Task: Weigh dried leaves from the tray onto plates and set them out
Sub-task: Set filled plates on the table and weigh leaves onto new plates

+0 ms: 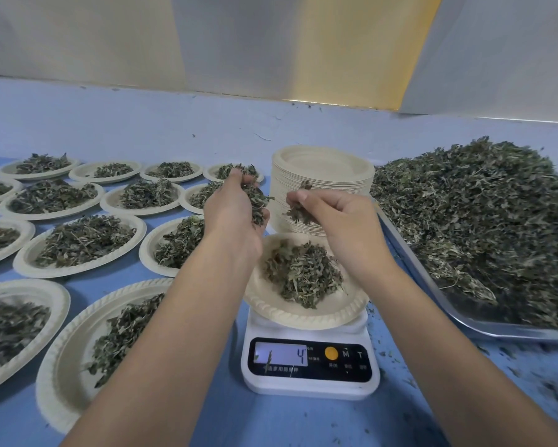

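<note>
Head view: filled plates [19,261] sitting left of scale [309,387]. Left hand [235,217] gripping leaf clump [256,201] above scale, fingers curled. Plate [303,317] with leaves sitting on scale, display [280,354] showing 4. Right hand [338,217] pinching small tuft [298,211] above scale. Tray [464,321] of dried leaves [480,214] lying right of scale.

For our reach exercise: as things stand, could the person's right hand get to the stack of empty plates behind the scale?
Probably yes. The right hand is just in front of the stack of empty plates, nothing between them; but it pinches dried leaves, likely to be dropped first.
</note>
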Available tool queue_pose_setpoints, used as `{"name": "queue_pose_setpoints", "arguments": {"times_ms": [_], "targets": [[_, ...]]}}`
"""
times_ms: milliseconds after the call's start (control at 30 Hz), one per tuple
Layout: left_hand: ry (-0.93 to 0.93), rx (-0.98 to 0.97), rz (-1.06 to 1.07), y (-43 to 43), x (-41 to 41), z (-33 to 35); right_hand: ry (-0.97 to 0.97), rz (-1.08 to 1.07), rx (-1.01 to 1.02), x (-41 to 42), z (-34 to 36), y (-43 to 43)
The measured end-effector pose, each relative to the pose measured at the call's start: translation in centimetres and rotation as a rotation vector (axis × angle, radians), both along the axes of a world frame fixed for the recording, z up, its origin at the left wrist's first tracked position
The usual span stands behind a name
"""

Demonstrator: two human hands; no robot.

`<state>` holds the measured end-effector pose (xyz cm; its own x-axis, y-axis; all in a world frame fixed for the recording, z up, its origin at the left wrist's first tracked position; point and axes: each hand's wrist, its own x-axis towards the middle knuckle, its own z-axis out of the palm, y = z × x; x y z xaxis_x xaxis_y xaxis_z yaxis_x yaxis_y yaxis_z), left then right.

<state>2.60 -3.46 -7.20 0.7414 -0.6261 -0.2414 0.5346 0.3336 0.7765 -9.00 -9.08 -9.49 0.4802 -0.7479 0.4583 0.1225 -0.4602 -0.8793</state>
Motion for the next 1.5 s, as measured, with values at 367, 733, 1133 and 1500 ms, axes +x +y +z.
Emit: {"name": "queue_pose_setpoints", "arguments": {"times_ms": [367, 733, 1133, 1500], "targets": [[0.01, -0.006, 0.003, 0.1, 0.0, 0.0, 0.259, -0.109, -0.11, -0.5, 0.1, 0.4], [0.026, 0.011, 0.004, 0.2, -0.1, 0.0, 0.254, -0.083, -0.055, -0.7, 0.1, 0.5], [0.035, 0.017, -0.033, 0.2, -0.4, 0.0, 0.219, -0.11, -0.074, -0.6, 0.1, 0.5], [-0.152, 0.121, -0.11, -0.3, -2.6, -0.5, 0.214, -0.017, -0.187, 0.2, 0.6, 2.1]]}}
